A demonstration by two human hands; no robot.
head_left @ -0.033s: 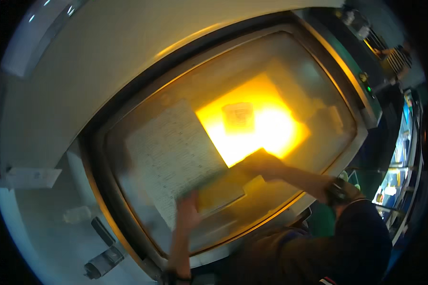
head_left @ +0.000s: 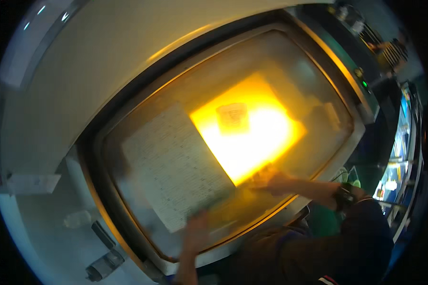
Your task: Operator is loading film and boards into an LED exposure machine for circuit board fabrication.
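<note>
Between my two hands is a thin flat panel [head_left: 218, 202] with a dark green far edge, tilted and smeared by motion. My left hand [head_left: 197, 228] is at its left end and my right hand [head_left: 273, 181] at its right end; the fingers look closed on it but are blurred. Past the panel lies a pale sheet [head_left: 173, 161] covered in small rows of marks. Beside the sheet glows a bright yellow-white area [head_left: 261, 142], with a small rectangular label-like patch [head_left: 233, 115] on it. All of this is inside a wide rounded frame [head_left: 97, 187].
Outside the frame at lower left lie a clear cylindrical container [head_left: 104, 265] and a black block [head_left: 102, 234]. A pale card [head_left: 33, 183] stands at far left. A dark panel with a green light [head_left: 364, 84] borders the right side. A person in stripes [head_left: 394, 53] is at upper right.
Both hands and the panel have come nearer to me, uncovering more of the pale sheet and the glowing area. The whole view has shifted slightly.
</note>
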